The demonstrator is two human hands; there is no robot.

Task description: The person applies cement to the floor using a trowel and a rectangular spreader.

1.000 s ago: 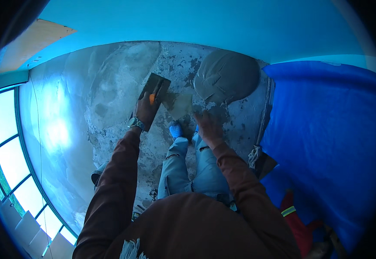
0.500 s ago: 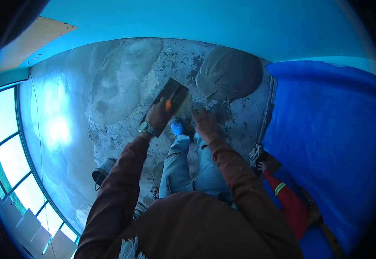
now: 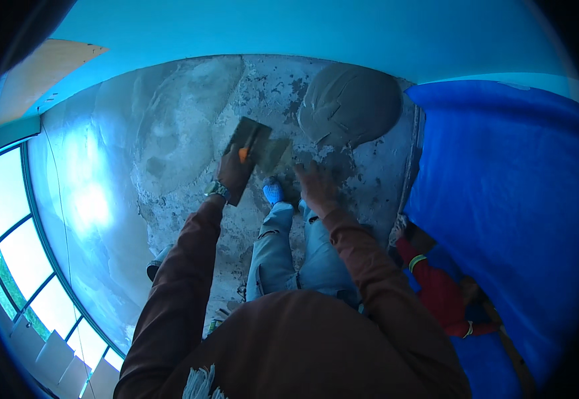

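Note:
My left hand (image 3: 234,170) is closed round the handle of a rectangular plastering trowel (image 3: 253,131), which has an orange spot by the grip. Its flat blade is held above the rough floor, pointing away from me. My right hand (image 3: 317,188) is closed on a putty knife, its blurred, pale blade (image 3: 274,155) against or very near the trowel's right edge; the fingers hide its handle. Beyond the right hand, a round mound of wet grey mortar (image 3: 350,106) lies on the floor (image 3: 196,229).
A dark bucket (image 3: 157,263) is partly hidden behind my left forearm. Smooth, shiny grey plaster (image 3: 87,219) spreads to the left, towards the windows (image 3: 20,239). A blue sheet (image 3: 502,199) hangs at the right; below it is another person in a red sleeve (image 3: 432,286).
The trowel has moved left with my left hand. The putty knife's blade now shows plainly between both hands. The person in red has shifted, and their hand is less visible.

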